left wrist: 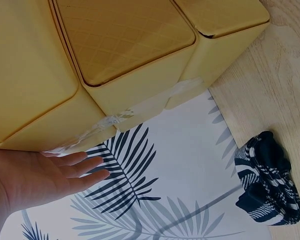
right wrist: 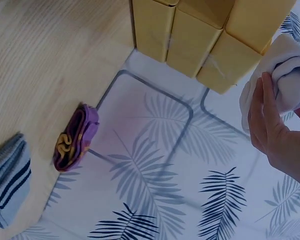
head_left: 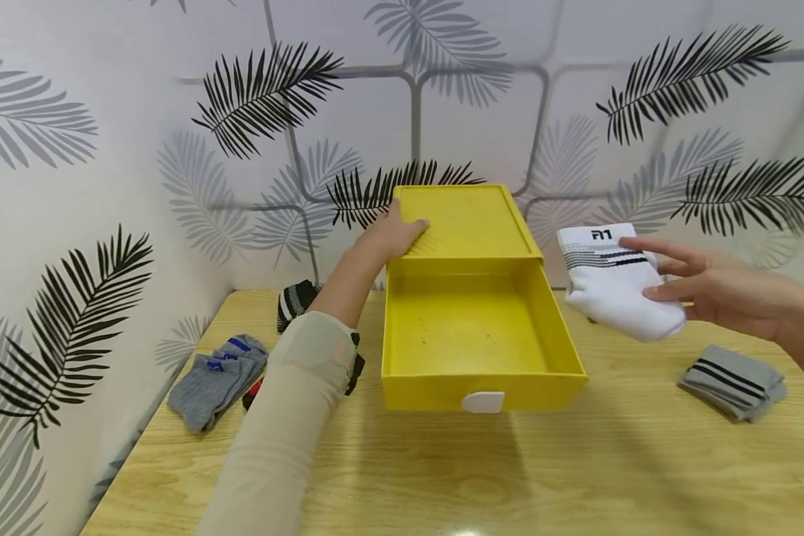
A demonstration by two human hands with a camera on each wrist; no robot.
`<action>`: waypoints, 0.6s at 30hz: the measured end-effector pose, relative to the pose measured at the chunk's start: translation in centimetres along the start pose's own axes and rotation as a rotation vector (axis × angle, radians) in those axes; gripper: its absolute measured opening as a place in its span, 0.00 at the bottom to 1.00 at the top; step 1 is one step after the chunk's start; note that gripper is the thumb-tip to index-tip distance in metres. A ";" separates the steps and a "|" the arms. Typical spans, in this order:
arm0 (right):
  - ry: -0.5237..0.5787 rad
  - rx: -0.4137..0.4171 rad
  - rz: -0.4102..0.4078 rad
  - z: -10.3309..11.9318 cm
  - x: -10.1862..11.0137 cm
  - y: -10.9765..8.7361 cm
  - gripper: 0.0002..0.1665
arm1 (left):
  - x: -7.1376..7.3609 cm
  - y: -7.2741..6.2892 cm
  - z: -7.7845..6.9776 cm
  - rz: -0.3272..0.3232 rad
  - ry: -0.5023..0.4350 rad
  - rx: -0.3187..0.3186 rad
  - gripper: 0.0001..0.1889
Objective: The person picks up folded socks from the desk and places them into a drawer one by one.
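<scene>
White socks [head_left: 619, 294] held aloft in right grip [head_left: 730, 292], between thumb and fingers, beside pulled-out drawer [head_left: 429, 394]. Yellow box [head_left: 462, 219] touched by left grip [head_left: 397, 234], fingers straight. Step judged as transfer; leftward shift over drawer seemingly called for next. Socks folded, soft-looking, black-striped, dark-lettered.

The right wrist view's edge cuts off the white socks [right wrist: 294, 82].

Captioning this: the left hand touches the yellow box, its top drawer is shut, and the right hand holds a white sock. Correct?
No: the head view shows the top drawer open; the left hand touches the yellow box and the right hand holds a white sock.
</scene>
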State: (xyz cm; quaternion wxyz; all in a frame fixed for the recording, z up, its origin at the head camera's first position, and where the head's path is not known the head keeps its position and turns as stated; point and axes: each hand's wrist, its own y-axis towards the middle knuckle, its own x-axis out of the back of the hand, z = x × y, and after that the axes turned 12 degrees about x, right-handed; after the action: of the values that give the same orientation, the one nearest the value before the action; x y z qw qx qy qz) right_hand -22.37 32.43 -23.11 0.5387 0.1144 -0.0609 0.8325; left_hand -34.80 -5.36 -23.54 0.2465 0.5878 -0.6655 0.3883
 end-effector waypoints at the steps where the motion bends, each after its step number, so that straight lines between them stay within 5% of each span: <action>1: 0.002 0.013 0.007 0.3 -0.1 0.0 0.43 | 0.0 0.0 -0.1 0.001 0.001 0.004 0.41; 9: 0.075 0.100 0.149 2.5 -1.4 -0.1 0.40 | -0.1 -0.1 -0.1 -0.003 0.009 0.020 0.41; 18: 0.190 0.053 0.243 4.7 -4.7 0.2 0.38 | -0.2 0.2 0.0 -0.007 0.001 -0.004 0.41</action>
State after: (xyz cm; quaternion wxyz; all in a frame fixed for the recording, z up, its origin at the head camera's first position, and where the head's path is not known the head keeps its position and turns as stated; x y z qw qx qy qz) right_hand -20.12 27.16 -19.72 0.4340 0.0411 -0.0009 0.9000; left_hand -34.97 -5.20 -23.73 0.2490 0.5896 -0.6641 0.3865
